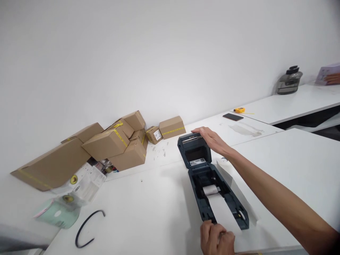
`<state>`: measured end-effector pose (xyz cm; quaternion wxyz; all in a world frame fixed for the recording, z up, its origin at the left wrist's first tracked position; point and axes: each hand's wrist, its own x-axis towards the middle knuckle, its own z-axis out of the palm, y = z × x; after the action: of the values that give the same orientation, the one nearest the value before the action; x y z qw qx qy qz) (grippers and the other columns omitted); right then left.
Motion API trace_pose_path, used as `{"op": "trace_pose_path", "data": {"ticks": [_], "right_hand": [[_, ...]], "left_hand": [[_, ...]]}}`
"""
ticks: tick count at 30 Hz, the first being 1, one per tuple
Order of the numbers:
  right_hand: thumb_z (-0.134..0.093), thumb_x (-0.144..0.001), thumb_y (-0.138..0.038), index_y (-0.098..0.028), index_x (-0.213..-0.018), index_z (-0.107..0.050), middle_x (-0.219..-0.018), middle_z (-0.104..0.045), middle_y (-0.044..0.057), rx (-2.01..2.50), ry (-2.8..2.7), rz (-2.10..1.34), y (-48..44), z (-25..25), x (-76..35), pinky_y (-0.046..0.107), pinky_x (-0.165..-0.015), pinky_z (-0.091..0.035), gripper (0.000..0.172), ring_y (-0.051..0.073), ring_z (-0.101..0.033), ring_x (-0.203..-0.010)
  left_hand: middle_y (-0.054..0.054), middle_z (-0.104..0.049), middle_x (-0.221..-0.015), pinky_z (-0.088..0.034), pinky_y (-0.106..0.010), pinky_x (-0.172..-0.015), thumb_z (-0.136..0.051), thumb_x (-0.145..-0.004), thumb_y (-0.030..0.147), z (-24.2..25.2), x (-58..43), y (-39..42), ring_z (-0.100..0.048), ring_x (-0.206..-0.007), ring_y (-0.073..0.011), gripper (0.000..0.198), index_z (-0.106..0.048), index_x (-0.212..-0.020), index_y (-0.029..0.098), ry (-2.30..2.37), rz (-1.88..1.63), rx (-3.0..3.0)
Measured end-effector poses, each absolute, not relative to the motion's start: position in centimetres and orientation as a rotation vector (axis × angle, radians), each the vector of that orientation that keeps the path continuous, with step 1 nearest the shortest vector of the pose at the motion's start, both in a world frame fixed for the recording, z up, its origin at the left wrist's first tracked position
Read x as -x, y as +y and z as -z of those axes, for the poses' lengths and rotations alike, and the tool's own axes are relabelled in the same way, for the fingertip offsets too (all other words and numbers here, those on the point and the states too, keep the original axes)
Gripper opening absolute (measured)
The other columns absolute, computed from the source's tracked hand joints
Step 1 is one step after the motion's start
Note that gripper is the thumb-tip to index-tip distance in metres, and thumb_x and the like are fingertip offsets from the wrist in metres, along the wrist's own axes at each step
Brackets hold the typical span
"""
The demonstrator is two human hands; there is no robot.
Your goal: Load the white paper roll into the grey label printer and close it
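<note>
A dark label printer [198, 187] stands on the white table with its lid [195, 150] swung up. Inside it lies a small roll of white label paper [211, 190], and a strip of this paper runs out over the printer's front end. My right hand [208, 138] holds the upper edge of the raised lid, its fingers curled over the rim. At the front end my left hand [217, 238] is closed with bent fingers at the paper strip [224, 214]; the fingertips are partly hidden.
Cardboard boxes [106, 145] are piled along the wall on the left. A black curved band [82, 226] and a green tub [57, 214] lie nearer. A phone [233, 117], a yellow tape measure [239, 110] and a dark jug [289, 81] are at the back right.
</note>
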<state>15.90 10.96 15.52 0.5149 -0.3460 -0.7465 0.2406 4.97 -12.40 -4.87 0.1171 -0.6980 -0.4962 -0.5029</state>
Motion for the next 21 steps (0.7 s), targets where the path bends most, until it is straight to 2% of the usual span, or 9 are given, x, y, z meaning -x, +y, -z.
{"op": "trace_pose_path", "data": {"ticks": [4, 6, 7, 10, 13, 18, 21], "right_hand": [[-0.039, -0.104, -0.043, -0.024, -0.089, -0.072, -0.100, -0.071, 0.005, 0.674, -1.678, -0.561, 6.0, -12.0, -17.3, 0.038, -0.092, -0.052, 0.041, 0.021, -0.066, -0.101], [-0.047, -0.101, -0.034, -0.025, -0.094, -0.072, -0.098, -0.072, 0.006, 0.597, -1.753, -0.497, 2.7, -9.5, -18.4, 0.037, -0.086, -0.054, 0.027, 0.022, -0.066, -0.098], [-0.049, -0.099, -0.029, -0.026, -0.100, -0.073, -0.101, -0.073, 0.006, 0.577, -1.800, -0.446, 1.2, -8.1, -18.9, 0.038, -0.088, -0.054, 0.023, 0.023, -0.066, -0.101], [-0.053, -0.096, -0.021, -0.030, -0.115, -0.071, -0.119, -0.072, 0.005, 0.623, -1.913, -0.290, -2.5, -4.1, -20.2, 0.042, -0.099, -0.052, 0.028, 0.025, -0.061, -0.121], [-0.052, -0.095, -0.019, -0.030, -0.128, -0.066, -0.137, -0.064, 0.005, 0.732, -1.958, -0.191, -4.6, -1.1, -20.7, 0.045, -0.103, -0.050, 0.037, 0.027, -0.049, -0.137], [-0.049, -0.095, -0.017, -0.027, -0.140, -0.058, -0.144, -0.059, 0.005, 0.803, -1.940, -0.085, -6.2, 2.1, -20.4, 0.049, -0.108, -0.046, 0.047, 0.029, -0.042, -0.143], [-0.048, -0.094, -0.015, -0.027, -0.140, -0.057, -0.145, -0.059, 0.006, 0.821, -1.871, -0.115, -6.4, 3.5, -19.9, 0.052, -0.113, -0.041, 0.048, 0.029, -0.045, -0.141]], "left_hand": [[-0.004, -0.064, -0.067, -0.048, -0.037, -0.076, -0.055, -0.085, 0.008, 5.1, -5.2, -12.8, -0.057, -0.067, -0.0193, 0.023, -0.068, -0.081, 0.027, -1.519, 1.373, 1.954], [-0.003, -0.064, -0.067, -0.047, -0.037, -0.076, -0.057, -0.086, 0.010, 5.4, -5.2, -12.9, -0.057, -0.066, -0.0190, 0.022, -0.070, -0.083, 0.028, -1.525, 1.348, 1.918], [-0.003, -0.065, -0.067, -0.046, -0.037, -0.077, -0.058, -0.086, 0.011, 5.7, -5.2, -12.9, -0.057, -0.067, -0.0187, 0.022, -0.071, -0.084, 0.030, -1.515, 1.341, 1.903], [-0.002, -0.066, -0.070, -0.044, -0.037, -0.081, -0.058, -0.088, 0.013, 6.4, -5.1, -12.9, -0.058, -0.070, -0.0186, 0.025, -0.073, -0.088, 0.033, -1.506, 1.350, 1.823], [-0.002, -0.065, -0.069, -0.041, -0.038, -0.086, -0.057, -0.092, 0.017, 6.7, -4.6, -13.1, -0.058, -0.071, -0.0185, 0.025, -0.075, -0.089, 0.034, -1.482, 1.338, 1.786], [0.000, -0.063, -0.070, -0.041, -0.035, -0.086, -0.065, -0.084, 0.010, 6.5, -2.8, -13.7, -0.058, -0.068, -0.0155, 0.025, -0.075, -0.094, 0.031, -1.353, 1.163, 1.960], [-0.003, -0.066, -0.080, -0.043, -0.038, -0.089, -0.064, -0.088, 0.022, 6.2, -2.6, -13.9, -0.061, -0.078, -0.0191, 0.016, -0.073, -0.098, 0.032, -1.365, 1.266, 1.978]]}}
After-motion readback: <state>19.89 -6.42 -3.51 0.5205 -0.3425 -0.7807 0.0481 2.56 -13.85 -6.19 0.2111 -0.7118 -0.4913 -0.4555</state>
